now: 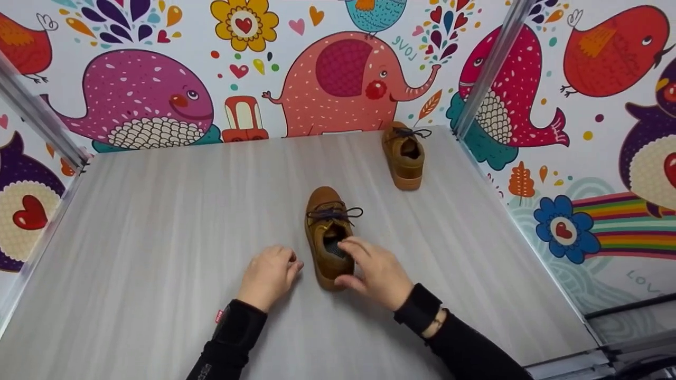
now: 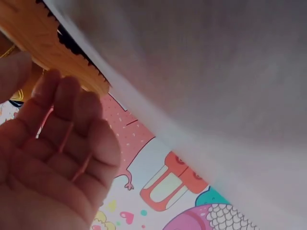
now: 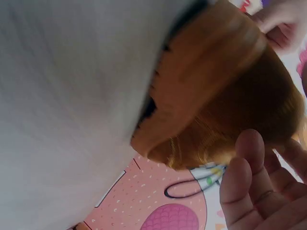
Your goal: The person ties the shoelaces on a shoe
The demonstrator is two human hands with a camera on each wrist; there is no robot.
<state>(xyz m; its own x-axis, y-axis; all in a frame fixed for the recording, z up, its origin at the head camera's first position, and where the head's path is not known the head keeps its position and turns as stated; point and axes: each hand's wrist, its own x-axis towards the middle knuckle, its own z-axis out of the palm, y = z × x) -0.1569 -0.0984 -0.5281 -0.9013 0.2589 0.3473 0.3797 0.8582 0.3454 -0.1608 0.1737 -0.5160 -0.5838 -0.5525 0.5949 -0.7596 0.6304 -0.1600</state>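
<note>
A brown lace-up shoe (image 1: 320, 243) stands upright on the floor, toe pointing away, its dark lace tied in a bow. My right hand (image 1: 377, 275) is at its right rear, fingers over the edge of the opening and thumb near the heel. In the right wrist view, bent fingers lie close along the side of the shoe (image 3: 230, 96); firm contact cannot be made out. Left of the heel, my left hand (image 1: 268, 275) hovers with loosely curled fingers and holds nothing. The left wrist view shows that hand (image 2: 62, 153) beside the shoe's sole edge (image 2: 53, 45).
A matching brown shoe (image 1: 408, 170) stands farther back on the right, near the back wall. Walls printed with cartoon animals (image 1: 343, 84) enclose the pale wood-look floor (image 1: 158, 221), with metal posts (image 1: 491, 68) at the corners.
</note>
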